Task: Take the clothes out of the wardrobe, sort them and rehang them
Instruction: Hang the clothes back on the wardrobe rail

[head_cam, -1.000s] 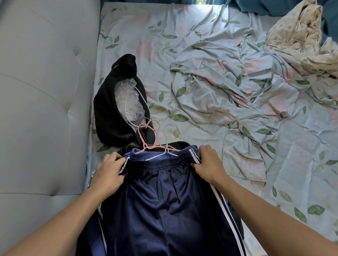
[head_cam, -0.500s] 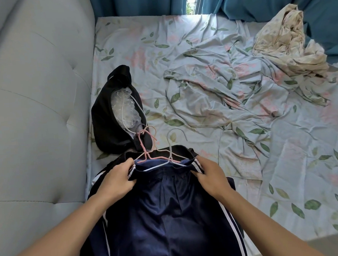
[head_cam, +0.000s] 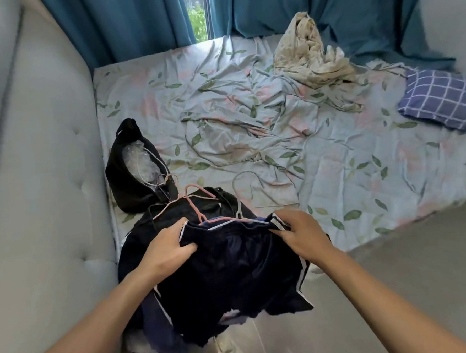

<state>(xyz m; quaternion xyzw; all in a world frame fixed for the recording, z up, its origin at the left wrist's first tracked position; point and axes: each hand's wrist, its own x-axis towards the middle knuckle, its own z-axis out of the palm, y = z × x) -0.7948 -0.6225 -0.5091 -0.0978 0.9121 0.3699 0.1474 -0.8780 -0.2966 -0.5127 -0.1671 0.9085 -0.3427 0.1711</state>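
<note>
I hold a pair of navy shorts (head_cam: 232, 272) with white side stripes at the lower centre of the frame, over the near edge of the bed. My left hand (head_cam: 167, 250) grips the left end of the waistband, fingers curled into the cloth, and my right hand (head_cam: 302, 233) pinches the right end beside the striped trim. A pink hanger (head_cam: 201, 205) and a white hanger (head_cam: 240, 200) poke out just above the waistband, their hooks pointing toward the middle of the frame. Under the shorts lies more dark clothing (head_cam: 201, 205), and up and left of it, close to the headboard, a black garment (head_cam: 128, 182) sits bunched around a clear plastic bag (head_cam: 138, 163).

The bed sheet (head_cam: 335, 170) fills the centre and right of the frame: pale blue with green leaves and faint pink blooms, heavily rumpled near the middle. A cream crumpled cloth (head_cam: 309, 54) lies heaped at the upper right of the sheet, and a blue checked pillow (head_cam: 440, 98) rests at the right edge. A grey padded headboard (head_cam: 36, 188) takes up the whole left side. Teal curtains (head_cam: 135, 18) hang across the top, parted by a narrow gap (head_cam: 199, 17) showing green outside. Pale floor (head_cam: 396, 275) shows at the lower right
</note>
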